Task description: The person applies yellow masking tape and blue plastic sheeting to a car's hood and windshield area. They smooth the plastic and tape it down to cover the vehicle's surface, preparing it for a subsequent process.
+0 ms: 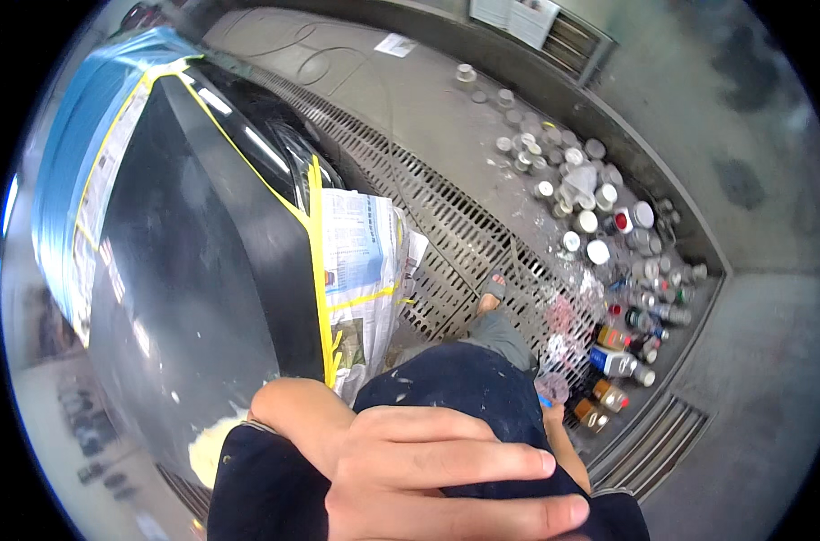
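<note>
Close beneath the view, my left hand (410, 469) reaches across in front of my body, its fingers stretched out to the right and nothing seen in them. Lower and farther away, my right hand (554, 416) is closed on a clear plastic cup (552, 388) with something blue at its side; most of its fingers are hidden. To my left stands a dark car panel (193, 243), edged with yellow masking tape (318, 270). Newspaper (348, 239) hangs from its right side, and blue plastic film (72, 171) covers its far left. A pale yellow patch (213, 449) shows beside my left sleeve.
Metal floor grating (437, 212) runs under my feet. Many cups and cans (586, 223) crowd the floor along the right wall, with bottles (613, 363) nearer me. A thin hose (315, 63) curls across the far floor. A low wall ledge (644, 167) borders the right side.
</note>
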### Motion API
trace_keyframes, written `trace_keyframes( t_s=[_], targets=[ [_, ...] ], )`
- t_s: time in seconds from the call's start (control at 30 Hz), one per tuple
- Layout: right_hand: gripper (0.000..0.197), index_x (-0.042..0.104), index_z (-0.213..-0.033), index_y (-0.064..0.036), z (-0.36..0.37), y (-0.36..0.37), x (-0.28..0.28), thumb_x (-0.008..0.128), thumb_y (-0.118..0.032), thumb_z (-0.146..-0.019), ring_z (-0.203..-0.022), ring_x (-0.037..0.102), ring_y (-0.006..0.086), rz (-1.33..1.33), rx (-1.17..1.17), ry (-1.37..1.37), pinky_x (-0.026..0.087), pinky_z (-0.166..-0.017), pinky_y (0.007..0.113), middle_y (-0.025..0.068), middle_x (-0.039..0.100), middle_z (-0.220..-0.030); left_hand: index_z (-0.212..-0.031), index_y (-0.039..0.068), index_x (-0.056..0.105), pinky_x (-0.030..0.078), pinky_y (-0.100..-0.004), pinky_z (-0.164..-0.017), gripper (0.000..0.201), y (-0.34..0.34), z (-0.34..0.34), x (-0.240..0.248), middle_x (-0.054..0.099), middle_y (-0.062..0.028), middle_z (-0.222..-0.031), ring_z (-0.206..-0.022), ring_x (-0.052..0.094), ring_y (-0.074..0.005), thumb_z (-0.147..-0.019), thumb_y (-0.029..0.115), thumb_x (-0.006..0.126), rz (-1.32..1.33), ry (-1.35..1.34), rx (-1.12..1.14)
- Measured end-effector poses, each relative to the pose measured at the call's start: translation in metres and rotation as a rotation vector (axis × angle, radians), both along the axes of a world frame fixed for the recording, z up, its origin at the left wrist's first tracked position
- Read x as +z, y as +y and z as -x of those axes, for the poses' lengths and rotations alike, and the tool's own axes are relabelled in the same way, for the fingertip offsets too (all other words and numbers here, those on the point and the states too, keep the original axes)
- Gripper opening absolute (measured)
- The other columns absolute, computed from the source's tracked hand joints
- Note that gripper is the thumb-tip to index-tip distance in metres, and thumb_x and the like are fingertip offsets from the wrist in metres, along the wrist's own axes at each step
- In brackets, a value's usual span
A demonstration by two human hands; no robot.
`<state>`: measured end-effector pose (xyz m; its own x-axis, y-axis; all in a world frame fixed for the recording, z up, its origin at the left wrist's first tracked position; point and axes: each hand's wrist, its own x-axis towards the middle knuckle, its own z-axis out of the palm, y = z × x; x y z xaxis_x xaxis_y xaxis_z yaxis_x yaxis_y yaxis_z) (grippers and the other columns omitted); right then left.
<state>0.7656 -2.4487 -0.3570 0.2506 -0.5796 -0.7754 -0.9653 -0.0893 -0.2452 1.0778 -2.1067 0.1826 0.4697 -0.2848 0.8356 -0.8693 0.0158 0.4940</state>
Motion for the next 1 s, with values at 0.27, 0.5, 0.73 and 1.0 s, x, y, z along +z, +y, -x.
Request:
trace_keyframes(
  t_s=[0.27,0.5,0.73,1.0],
  targets=[
    [0.065,0.073,-0.122,0.0013,-0.309,-0.204,-0.081,0.094,-0.037,-0.074,-0.080,0.070,0.0216,0.227,0.365,-0.203,0.057,-0.073,0.038,0.0130,0.076,-0.100,-0.092,0.008,0.079,0.055,-0.0256,-0.061,0.013,-0.011,-0.155,-0.020,0.080,-0.0085,-0.095,-0.083,0.078,-0.0239,-0.092,0.007,0.066,-0.130,0.008,0.083],
    [0.065,0.074,-0.113,0.0035,-0.627,-0.159,-0.027,0.091,-0.047,-0.077,-0.089,0.067,0.0214,0.051,0.464,-0.498,0.055,-0.082,0.038,0.0109,0.074,-0.101,-0.115,0.005,0.075,0.058,-0.0352,-0.074,0.029,0.033,-0.319,-0.146,0.077,-0.0075,-0.100,-0.084,0.073,-0.0245,-0.087,0.009,0.079,-0.316,0.380,0.474],
    [0.056,0.070,-0.124,0.0019,-0.847,0.025,0.044,0.086,-0.036,-0.086,-0.087,0.070,0.0191,-0.416,0.417,-0.519,0.055,-0.077,0.036,0.0091,0.074,-0.106,-0.120,0.002,0.070,0.058,-0.0348,-0.092,0.027,0.121,-0.479,-0.350,0.078,-0.0087,-0.108,-0.100,0.073,-0.0179,-0.094,0.010,0.073,0.100,1.224,0.383],
    [0.051,0.066,-0.134,0.0003,-1.058,0.242,0.160,0.079,-0.028,-0.094,-0.092,0.069,0.0152,-0.825,0.966,-0.377,0.056,-0.081,0.031,0.0062,0.073,-0.111,-0.158,-0.001,0.031,0.045,-0.0453,-0.113,0.108,0.190,-0.583,-0.395,0.046,-0.0229,-0.156,-0.139,0.051,-0.0311,-0.080,0.046,0.090,0.344,1.564,0.410]
  ],
)
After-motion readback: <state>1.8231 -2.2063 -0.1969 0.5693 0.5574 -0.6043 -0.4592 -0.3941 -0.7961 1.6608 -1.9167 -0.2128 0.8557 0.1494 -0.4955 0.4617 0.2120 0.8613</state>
